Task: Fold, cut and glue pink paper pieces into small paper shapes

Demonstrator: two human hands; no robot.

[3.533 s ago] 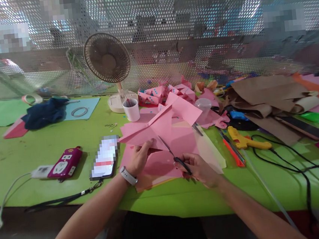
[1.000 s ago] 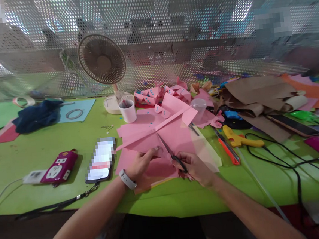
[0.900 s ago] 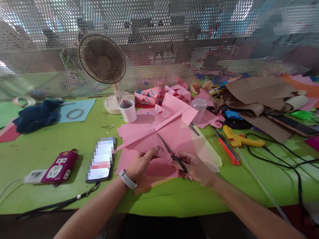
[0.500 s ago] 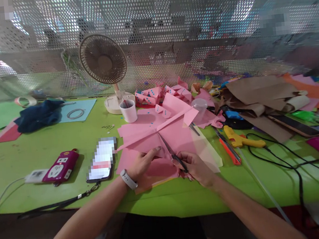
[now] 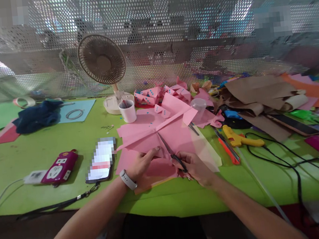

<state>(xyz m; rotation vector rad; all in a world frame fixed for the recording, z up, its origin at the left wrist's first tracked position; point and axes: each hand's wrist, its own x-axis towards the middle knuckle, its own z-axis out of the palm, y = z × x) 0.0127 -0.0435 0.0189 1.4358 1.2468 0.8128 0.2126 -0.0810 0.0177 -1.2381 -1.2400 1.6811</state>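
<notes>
Lowered since the earlier frame: pink paper strip (image 5: 171, 121), across pink sheets (image 5: 179, 136) — right hand (image 5: 193, 165) grip closed around scissors (image 5: 175, 157); left hand (image 5: 141, 163) pinching pink paper piece (image 5: 163, 153) — cutting apparently unfinished

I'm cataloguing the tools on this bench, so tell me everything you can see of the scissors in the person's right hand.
The scissors have slim, pointed blades that look like metal and dark handles, partly hidden by the right hand gripping them. They slant over the pink paper, tips pointing away from the person and to the left. The blades look close together; whether they are fully shut, or touch the paper, I can't tell.
</notes>
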